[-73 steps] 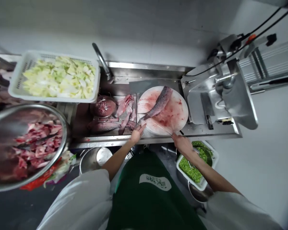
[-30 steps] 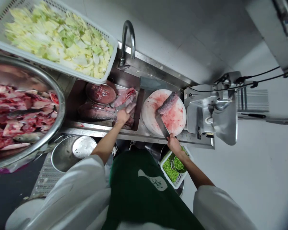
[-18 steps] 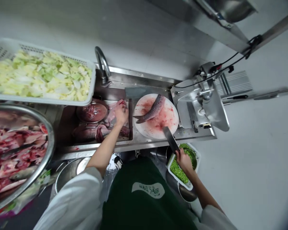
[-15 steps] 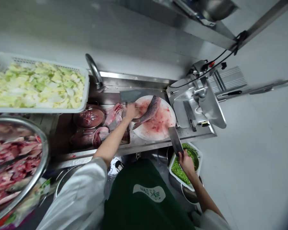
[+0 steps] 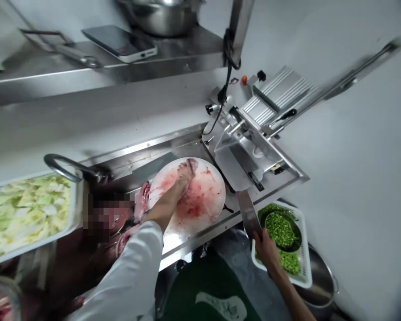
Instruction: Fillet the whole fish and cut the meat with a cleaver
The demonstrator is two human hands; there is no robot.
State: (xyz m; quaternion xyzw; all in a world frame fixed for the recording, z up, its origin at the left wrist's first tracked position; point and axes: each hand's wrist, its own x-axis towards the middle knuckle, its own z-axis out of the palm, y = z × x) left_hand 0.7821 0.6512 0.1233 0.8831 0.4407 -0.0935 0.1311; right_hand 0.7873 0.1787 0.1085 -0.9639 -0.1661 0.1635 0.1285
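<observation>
My left hand [image 5: 184,173] reaches across a round white cutting board [image 5: 205,198] smeared with blood. Its fingers curl over a fish [image 5: 191,163] at the board's far edge. My arm hides most of the fish. My right hand [image 5: 265,249] hangs off the counter's front edge, closed round the handle of a cleaver [image 5: 248,213]. The blade points up toward the board's right side and touches nothing.
A second cleaver [image 5: 153,166] lies behind the board. A meat slicer [image 5: 250,133] stands to the right. Below the counter, a white basket [image 5: 299,278] holds chopped greens and a bowl [image 5: 282,225]. A cabbage basket [image 5: 23,209], a faucet [image 5: 67,166] and fish pieces [image 5: 141,201] are left.
My left hand went from the fish pieces in the sink onto the board and up over the fish. My right hand pulled the cleaver back off the board. The view swung right.
</observation>
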